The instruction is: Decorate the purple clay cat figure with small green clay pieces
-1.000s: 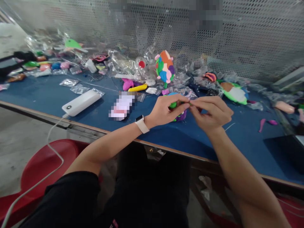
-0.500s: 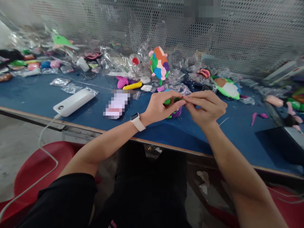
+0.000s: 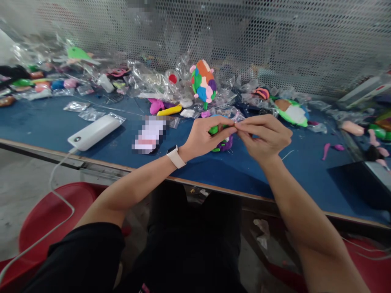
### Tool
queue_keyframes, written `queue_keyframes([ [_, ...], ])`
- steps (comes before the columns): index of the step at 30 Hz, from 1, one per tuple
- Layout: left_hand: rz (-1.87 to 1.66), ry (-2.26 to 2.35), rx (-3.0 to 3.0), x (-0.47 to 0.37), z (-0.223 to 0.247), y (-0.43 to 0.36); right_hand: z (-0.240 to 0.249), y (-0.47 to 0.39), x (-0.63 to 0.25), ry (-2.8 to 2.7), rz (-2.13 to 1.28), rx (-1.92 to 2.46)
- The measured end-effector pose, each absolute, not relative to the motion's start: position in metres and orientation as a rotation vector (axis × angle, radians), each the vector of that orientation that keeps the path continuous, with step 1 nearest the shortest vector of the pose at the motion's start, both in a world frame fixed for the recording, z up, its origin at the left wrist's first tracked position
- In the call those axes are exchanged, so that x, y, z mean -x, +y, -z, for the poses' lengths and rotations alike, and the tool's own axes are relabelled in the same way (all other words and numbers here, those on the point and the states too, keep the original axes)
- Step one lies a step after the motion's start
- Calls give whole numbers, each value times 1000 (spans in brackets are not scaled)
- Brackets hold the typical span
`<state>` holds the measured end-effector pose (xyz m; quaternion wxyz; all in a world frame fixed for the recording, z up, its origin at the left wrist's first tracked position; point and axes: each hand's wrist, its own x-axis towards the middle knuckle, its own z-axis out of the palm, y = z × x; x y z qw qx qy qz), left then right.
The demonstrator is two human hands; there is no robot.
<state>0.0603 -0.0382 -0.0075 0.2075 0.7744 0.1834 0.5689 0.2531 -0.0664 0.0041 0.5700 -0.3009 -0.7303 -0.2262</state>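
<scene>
Above the middle of the blue table, my left hand (image 3: 206, 136) and my right hand (image 3: 265, 136) meet fingertip to fingertip. Both are closed in a pinch, and whatever lies between the fingertips is too small and hidden to name. Behind and below my left hand sits a lumpy purple and green clay piece (image 3: 226, 143), partly covered by the fingers. Just beyond stands a rounded clay model (image 3: 204, 81) patched in orange, green, blue, pink and purple. My left wrist wears a watch with a pale band (image 3: 176, 157).
A white power bank (image 3: 96, 132) with a cable and a phone (image 3: 150, 136) lie to the left. Yellow clay (image 3: 170, 110) and clear bags line the back, before a perforated metal screen (image 3: 171, 36). A flat green-edged clay piece (image 3: 291, 112) and a dark box (image 3: 363, 183) are at right.
Both hands stay pinched together in nearly the same place. The view has shifted very slightly, and a bit more of the purple clay piece shows between the hands.
</scene>
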Motion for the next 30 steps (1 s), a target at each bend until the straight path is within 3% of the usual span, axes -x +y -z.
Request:
queue_keyframes([
  [17, -1513, 527, -2090, -59, 2, -41, -9, -68, -254, -1782, 497, 532],
  [30, -1522, 518, -2151, -57, 2, -43, -6, -69, -257, -1756, 484, 695],
])
